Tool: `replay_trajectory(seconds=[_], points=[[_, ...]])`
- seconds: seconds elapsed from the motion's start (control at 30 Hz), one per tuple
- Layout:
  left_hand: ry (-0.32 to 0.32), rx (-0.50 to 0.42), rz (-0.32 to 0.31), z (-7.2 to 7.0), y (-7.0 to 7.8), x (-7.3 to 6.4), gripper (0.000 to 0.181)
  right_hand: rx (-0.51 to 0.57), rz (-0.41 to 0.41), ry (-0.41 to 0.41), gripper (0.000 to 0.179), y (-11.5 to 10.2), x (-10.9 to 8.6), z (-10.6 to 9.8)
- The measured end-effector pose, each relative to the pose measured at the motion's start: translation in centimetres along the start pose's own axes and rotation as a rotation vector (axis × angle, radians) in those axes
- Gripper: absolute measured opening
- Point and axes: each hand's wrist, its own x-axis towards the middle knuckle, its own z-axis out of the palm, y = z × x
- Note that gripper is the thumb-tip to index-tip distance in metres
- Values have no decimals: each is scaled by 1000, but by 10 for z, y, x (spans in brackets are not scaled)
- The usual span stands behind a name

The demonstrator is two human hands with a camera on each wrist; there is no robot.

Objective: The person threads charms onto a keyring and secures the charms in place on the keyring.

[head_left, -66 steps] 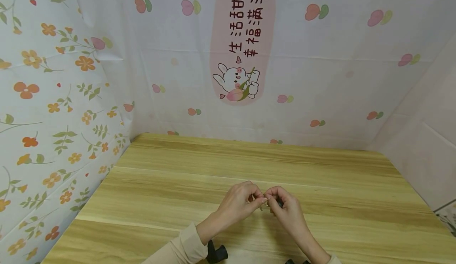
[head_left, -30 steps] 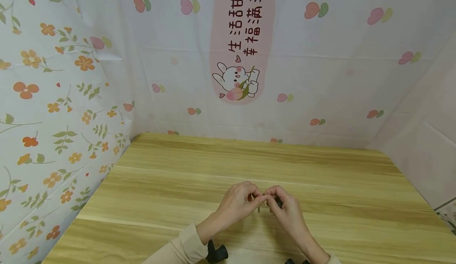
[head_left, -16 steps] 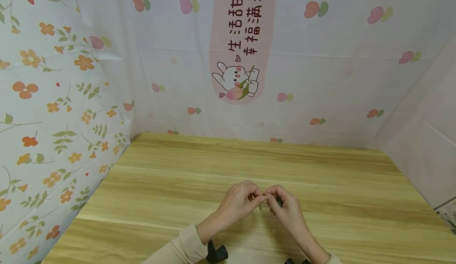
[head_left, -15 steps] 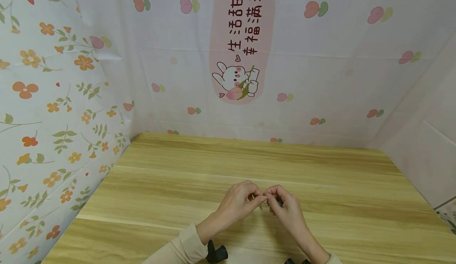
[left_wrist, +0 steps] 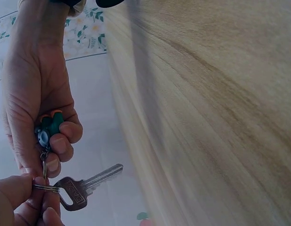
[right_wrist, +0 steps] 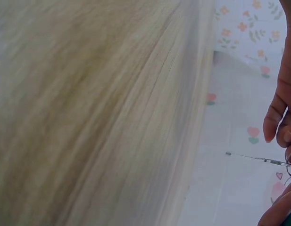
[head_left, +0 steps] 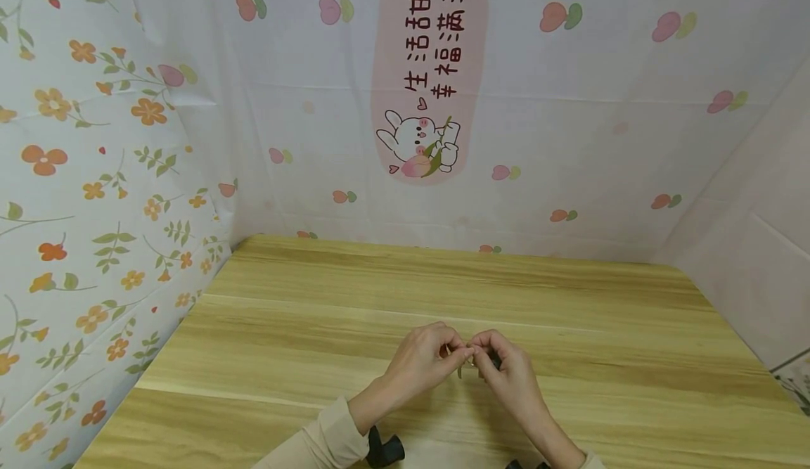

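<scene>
Both hands meet over the front middle of the wooden table. My left hand (head_left: 422, 358) pinches a metal key ring (left_wrist: 46, 188) between thumb and fingertips. From the ring a silver key (left_wrist: 79, 194) sticks out, its toothed blade pointing away from the hands. My right hand (head_left: 514, 372) grips a small green figurine keychain (left_wrist: 56, 123) in its curled fingers. A short chain (left_wrist: 44, 155) runs from the figurine to the ring, where the right fingertips also pinch. In the right wrist view the key (right_wrist: 258, 158) shows edge-on, and most of the figurine is hidden.
The wooden table (head_left: 304, 342) runs back to a white patterned cloth (head_left: 304, 138), with a floral cloth (head_left: 95, 244) along the left side. Black fittings (head_left: 386, 449) sit by the left wrist, and others (head_left: 515, 465) by the right.
The hands stay in nearly the same place with their fingertips together. The hanging key swings slightly between them and now points more straight down in the head view.
</scene>
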Motion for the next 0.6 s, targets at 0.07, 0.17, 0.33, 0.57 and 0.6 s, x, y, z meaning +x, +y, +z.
replay_trajectory(seconds=[0.07, 0.17, 0.33, 0.57, 0.6], points=[[-6, -5, 5, 0, -1, 0, 24, 23, 7, -6, 13, 0, 0, 0], [-8, -8, 8, 0, -2, 0, 23, 62, 26, -20, 11, 1, 0, 0], [-6, -7, 9, 1, -3, 0, 22, 75, 39, -25, 11, 1, 0, 0], [-12, -14, -1, 0, -3, -1, 26, 40, 14, -7, 11, -2, -1, 1], [-13, -13, -2, 0, -3, -1, 26, 37, 10, -6, 10, -1, -1, 1]])
